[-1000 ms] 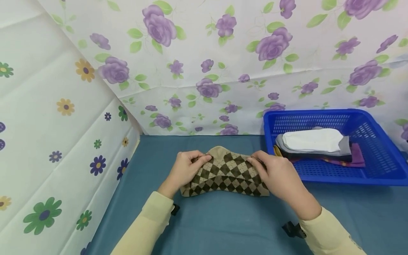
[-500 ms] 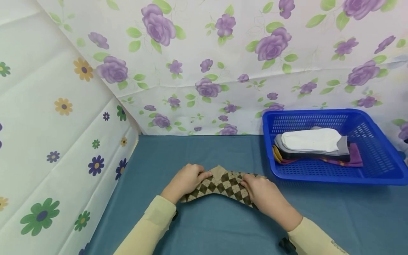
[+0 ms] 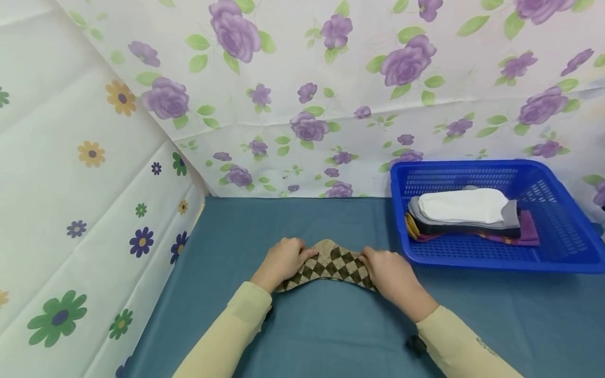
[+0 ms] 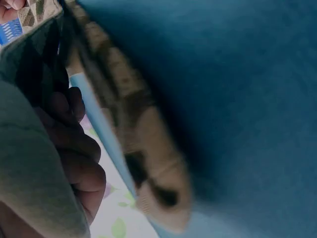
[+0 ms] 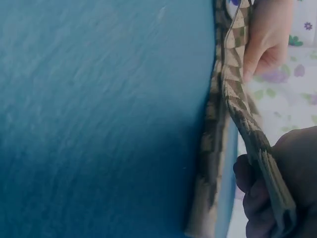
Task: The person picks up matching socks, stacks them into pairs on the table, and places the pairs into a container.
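A beige and brown argyle sock [image 3: 337, 263] is stretched between my two hands, its middle bulging upward. My left hand [image 3: 282, 262] pinches its left part, thumb on top. Toward the other end, my right hand [image 3: 391, 275] grips the sock, with curled fingers under the folded edge [image 5: 277, 193] in the right wrist view. A second argyle layer, apparently the matching sock [image 4: 153, 148], shows beneath it, close over the blue cloth; whether it touches the cloth I cannot tell. In the head view the hands and upper sock mostly hide this lower layer.
A blue plastic basket [image 3: 564, 247] stands at the back right. Inside lie stacked socks, with a white sock [image 3: 463, 206] on top and grey, black, purple and yellow ones below. Blue cloth [image 3: 326, 336] covers the table; a floral sheet [image 3: 264, 63] hangs behind.
Both hands first came down toward the table with the sock, and the right hand moved left. The wide two-layer spread has become a narrower arched strip, lifted slightly since half a second ago.
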Tool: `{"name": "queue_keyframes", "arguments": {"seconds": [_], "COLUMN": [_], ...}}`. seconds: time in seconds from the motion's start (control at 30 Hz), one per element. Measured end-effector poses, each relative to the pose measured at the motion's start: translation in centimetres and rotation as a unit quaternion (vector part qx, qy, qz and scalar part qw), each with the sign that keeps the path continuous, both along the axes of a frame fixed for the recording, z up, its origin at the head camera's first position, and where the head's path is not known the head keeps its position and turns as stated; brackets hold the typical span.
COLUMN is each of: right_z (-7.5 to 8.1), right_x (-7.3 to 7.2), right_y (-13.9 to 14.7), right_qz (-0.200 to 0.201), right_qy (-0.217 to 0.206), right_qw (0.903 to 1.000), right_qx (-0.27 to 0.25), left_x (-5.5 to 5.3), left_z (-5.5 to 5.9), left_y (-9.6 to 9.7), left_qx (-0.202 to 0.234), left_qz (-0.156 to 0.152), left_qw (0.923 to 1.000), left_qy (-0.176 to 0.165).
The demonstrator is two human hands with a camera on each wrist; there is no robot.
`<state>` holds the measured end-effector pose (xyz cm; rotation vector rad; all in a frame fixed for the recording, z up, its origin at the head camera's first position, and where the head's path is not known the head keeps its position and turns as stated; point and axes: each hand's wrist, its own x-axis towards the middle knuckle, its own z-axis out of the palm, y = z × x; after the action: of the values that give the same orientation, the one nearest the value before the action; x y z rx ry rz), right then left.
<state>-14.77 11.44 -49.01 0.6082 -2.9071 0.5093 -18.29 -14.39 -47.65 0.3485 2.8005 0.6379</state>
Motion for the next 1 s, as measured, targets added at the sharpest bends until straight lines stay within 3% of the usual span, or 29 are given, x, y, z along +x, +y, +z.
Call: {"name": "queue_keyframes", "arguments": {"seconds": [0.17, 0.33, 0.43, 0.63, 0.83, 0.93, 1.0], "right_z": [-0.4, -0.4, -0.4, -0.6, -1.2, -1.3, -1.4], "right_x": [-0.6, -0.9, -1.1, -1.5, -1.6, -1.5, -1.4], "right_y": [0.1, 0.2, 0.2, 0.3, 0.5, 0.6, 0.6], "right_qz": [-0.014, -0.018, -0.017, -0.017, -0.013, -0.012, -0.014], "right_qy": [-0.041, -0.069, -0.069, -0.067, -0.060, -0.055, -0.052], "right_qw": [0.9990, 0.9971, 0.9967, 0.9969, 0.9976, 0.9980, 0.9981], "right_qx": [-0.008, -0.026, -0.038, -0.036, -0.031, -0.029, -0.029], "left_x": [-0.4, -0.3, -0.3, -0.2, 0.3, 0.6, 0.9], "left_z": [-0.1, 1.3, 2.1, 2.4, 1.8, 1.5, 1.5], "left_y": [-0.6, -1.9, -2.7, -4.3, -5.1, -5.2, -5.2], "left_qx": [0.003, 0.023, 0.047, 0.093, 0.143, 0.155, 0.149], "left_qz": [0.002, -0.005, -0.007, 0.042, 0.091, 0.108, 0.118], "left_qw": [0.9998, 0.9950, 0.9915, 0.9845, 0.9699, 0.9649, 0.9655], "left_qy": [-0.021, -0.097, -0.121, -0.143, -0.175, -0.183, -0.178]}}
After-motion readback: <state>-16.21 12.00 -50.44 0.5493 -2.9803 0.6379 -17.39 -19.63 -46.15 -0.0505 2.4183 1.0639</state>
